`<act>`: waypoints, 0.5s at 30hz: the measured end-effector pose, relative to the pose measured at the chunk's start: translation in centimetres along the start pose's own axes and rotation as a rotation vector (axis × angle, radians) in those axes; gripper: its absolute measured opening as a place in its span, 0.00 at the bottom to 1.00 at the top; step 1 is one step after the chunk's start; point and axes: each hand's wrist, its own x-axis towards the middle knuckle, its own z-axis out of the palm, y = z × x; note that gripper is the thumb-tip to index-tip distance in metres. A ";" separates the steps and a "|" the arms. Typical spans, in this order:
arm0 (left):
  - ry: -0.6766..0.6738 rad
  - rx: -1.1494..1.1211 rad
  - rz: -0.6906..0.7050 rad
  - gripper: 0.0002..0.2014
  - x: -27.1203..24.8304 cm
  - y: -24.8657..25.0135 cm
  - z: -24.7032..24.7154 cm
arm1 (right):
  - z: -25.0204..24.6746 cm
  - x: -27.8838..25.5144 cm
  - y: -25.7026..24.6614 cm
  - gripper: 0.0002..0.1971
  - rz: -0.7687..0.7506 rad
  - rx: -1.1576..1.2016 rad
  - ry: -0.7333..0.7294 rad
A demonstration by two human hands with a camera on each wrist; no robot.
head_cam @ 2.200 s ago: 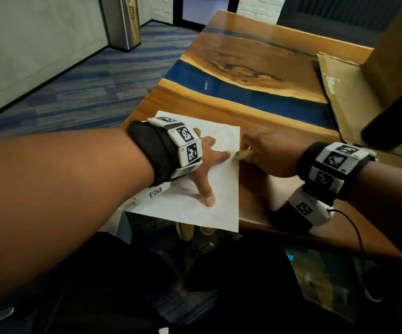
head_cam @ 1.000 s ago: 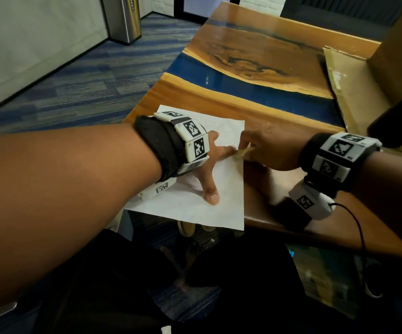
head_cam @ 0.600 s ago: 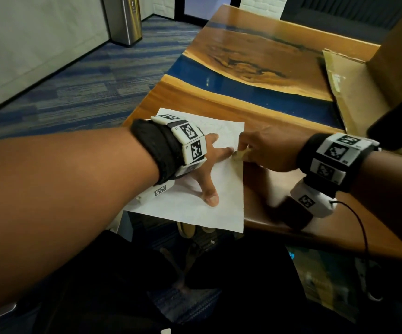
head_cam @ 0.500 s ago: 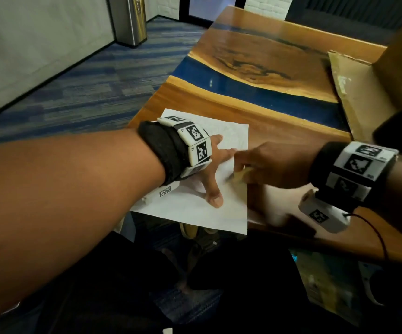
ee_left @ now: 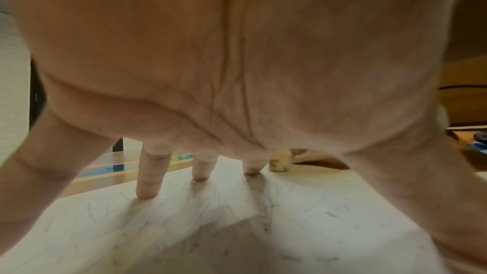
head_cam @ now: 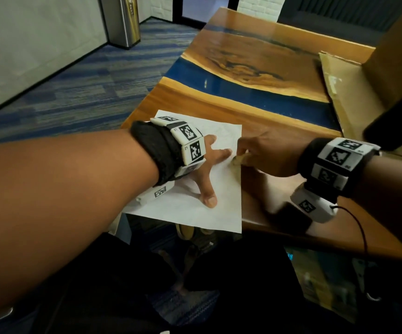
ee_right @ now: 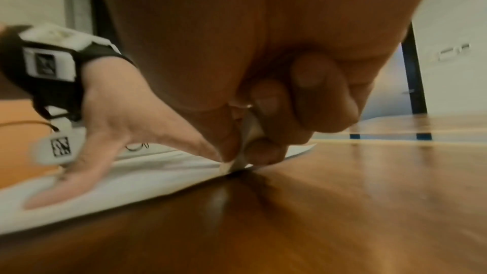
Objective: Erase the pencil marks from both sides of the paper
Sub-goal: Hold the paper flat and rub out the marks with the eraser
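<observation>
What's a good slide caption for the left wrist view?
Left hand spread on pencil-marked paper, fingertips pressing down, eraser at work just beyond.

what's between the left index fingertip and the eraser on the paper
Only a short bare strip of paper, with faint pencil marks. The left hand presses flat beside the eraser pinched by the right hand. The head and left wrist views show it.

Bare table (head_cam: 255, 68) lies open beyond the paper (head_cam: 190, 213) — a cardboard box (head_cam: 354, 92) blocks the right side.
</observation>
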 end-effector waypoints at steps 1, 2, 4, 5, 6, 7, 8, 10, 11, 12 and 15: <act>-0.001 0.001 0.004 0.69 -0.1 0.0 -0.1 | 0.0 0.1 0.0 0.11 0.013 -0.015 0.022; -0.002 -0.003 0.008 0.69 -0.2 0.0 -0.1 | 0.2 -0.1 -0.5 0.10 -0.021 -0.011 0.008; 0.004 -0.025 0.013 0.69 -0.3 -0.1 0.0 | 0.6 -0.9 -2.1 0.10 -0.178 0.040 -0.077; 0.007 -0.027 0.013 0.69 -0.2 -0.1 0.1 | 0.8 -1.2 -2.6 0.10 -0.239 0.061 -0.115; 0.008 -0.026 0.011 0.70 -0.1 -0.1 0.1 | 0.7 -1.1 -2.5 0.11 -0.248 0.064 -0.125; 0.007 -0.025 0.011 0.70 -0.1 -0.1 0.1 | 0.5 -0.5 -2.1 0.11 -0.202 0.052 -0.101; 0.007 -0.020 0.013 0.69 -0.1 -0.1 0.1 | 0.3 0.1 -1.5 0.11 -0.120 0.024 -0.057; 0.009 -0.007 0.016 0.68 -0.2 0.0 0.0 | 0.0 0.6 -0.6 0.12 -0.001 -0.056 0.031; 0.010 -0.008 0.017 0.67 -0.4 0.0 -0.1 | 0.2 0.4 -0.8 0.12 -0.016 -0.059 0.043; 0.010 -0.016 0.018 0.67 -0.4 0.0 -0.1 | 0.3 0.0 -1.5 0.11 -0.077 -0.028 0.028; 0.013 -0.044 0.021 0.68 -0.3 -0.2 0.2 | 1.0 -1.5 -3.7 0.10 -0.294 0.055 -0.057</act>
